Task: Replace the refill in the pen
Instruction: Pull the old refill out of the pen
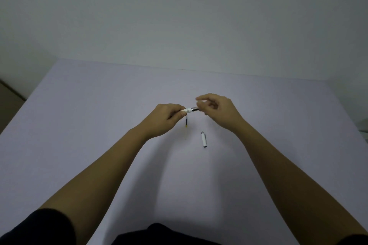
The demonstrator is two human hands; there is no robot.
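My left hand (169, 116) is closed around one end of a white pen barrel (190, 110) held level above the table. A thin dark refill (186, 121) with a yellowish tip hangs down from under the same hand. My right hand (217, 108) pinches the barrel's silver end between thumb and fingers. The pen's white cap (204, 139), with a silver end, lies on the table below and between the hands. Part of the barrel is hidden inside my left fist.
The pale lilac table (99, 115) stretches wide on all sides, ending at a plain wall (179, 16) behind. A strip of dark floor (10, 101) shows past the table's left edge. Dark sleeves and clothing fill the bottom of the view.
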